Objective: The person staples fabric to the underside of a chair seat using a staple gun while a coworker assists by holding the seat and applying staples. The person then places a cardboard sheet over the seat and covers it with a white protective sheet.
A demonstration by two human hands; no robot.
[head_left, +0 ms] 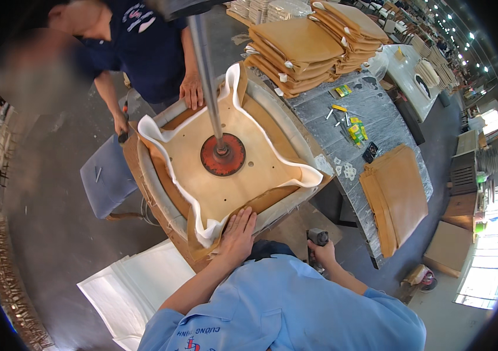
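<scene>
A square plywood seat panel (202, 190) lies under a red press disc (223, 154) on a metal rod (202, 64). White padding (170, 169) rises in folds around the panel, with a brown leather-like cover (269, 196) outside it. A grey padded rim (278, 117) surrounds them all. My left hand (238, 233) lies on the near edge of the cover, fingers stretched out toward the panel. To the right, near my body, my right hand (323, 253) grips what looks like a staple gun (317, 237), away from the seat.
Across the seat a co-worker in dark blue (149, 52) rests one hand (191, 90) on the rim; the other hand (121, 124) holds a tool. Brown covers (401, 190) lie on the right-hand table (313, 111). A blue-grey seat (108, 175) and white sheets (138, 286) sit left.
</scene>
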